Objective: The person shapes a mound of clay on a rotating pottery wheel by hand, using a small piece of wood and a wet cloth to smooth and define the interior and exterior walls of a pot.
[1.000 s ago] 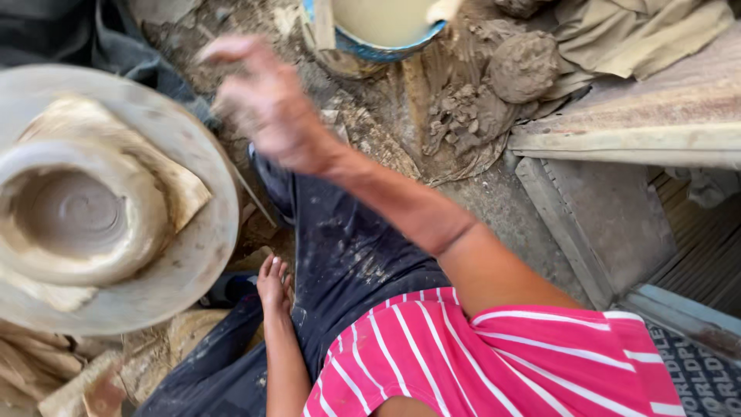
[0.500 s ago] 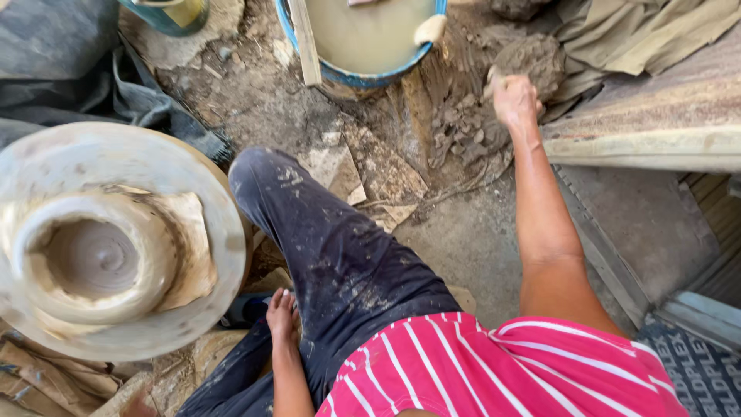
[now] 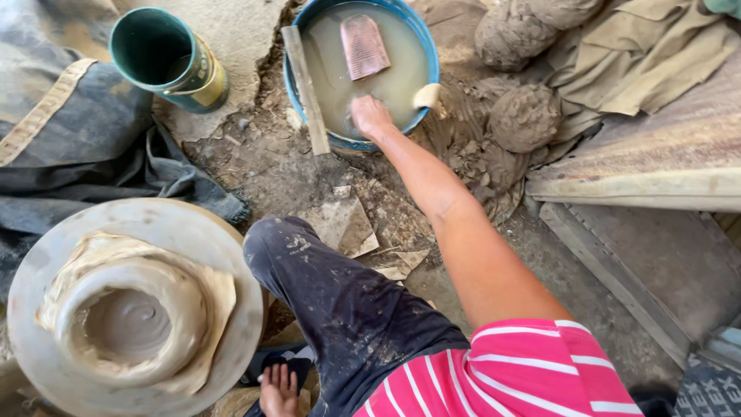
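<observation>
Grip state on the right hand [image 3: 370, 116]: cannot be told; the fingers are dipped into murky water at the near rim of the blue basin [image 3: 297, 93] and nothing is visibly clamped. Just beside that hand, a pale sponge-like lump [image 3: 427, 96] rests on the basin's rim; judged soft, wet and slippery, best pinched across its middle. A ribbed pinkish scraper [image 3: 364, 46] floats farther in, and a flat wooden stick [image 3: 306, 89] leans across the left rim. Left hand [image 3: 278, 390] lies low by the knee, fingers loosely spread, holding nothing. Clay lumps [image 3: 525, 117] sit on the ground right of the basin; a green can [image 3: 166, 58] stands to its left. On the wheel [image 3: 231, 255] sits a wet clay form [image 3: 123, 320], judged soft and easily deformed.
</observation>
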